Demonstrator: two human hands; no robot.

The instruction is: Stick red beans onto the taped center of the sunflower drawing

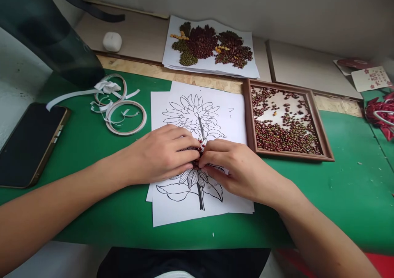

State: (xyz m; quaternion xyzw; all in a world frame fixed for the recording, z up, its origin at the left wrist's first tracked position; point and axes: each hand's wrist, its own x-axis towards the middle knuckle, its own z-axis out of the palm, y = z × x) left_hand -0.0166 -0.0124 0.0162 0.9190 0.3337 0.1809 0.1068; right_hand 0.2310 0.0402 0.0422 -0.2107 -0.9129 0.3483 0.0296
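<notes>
A white sheet with a black line drawing of flowers (197, 118) lies on the green mat (92, 146). My left hand (163, 152) and my right hand (230, 167) rest on the sheet and meet at the flower stem. The fingers of both are pinched together over a small cluster of dark red beans (201, 143) stuck along the stem. What each fingertip grips is too small to make out. A brown wooden tray (323, 140) with several loose red and green beans stands just right of the sheet.
A finished bean picture on white paper (212, 44) lies at the back. Rolls of double-sided tape and peeled strips (123, 113) sit left of the sheet. A black phone (27, 144) is at far left, a small white case (112, 41) behind, red items (381, 113) at the right edge.
</notes>
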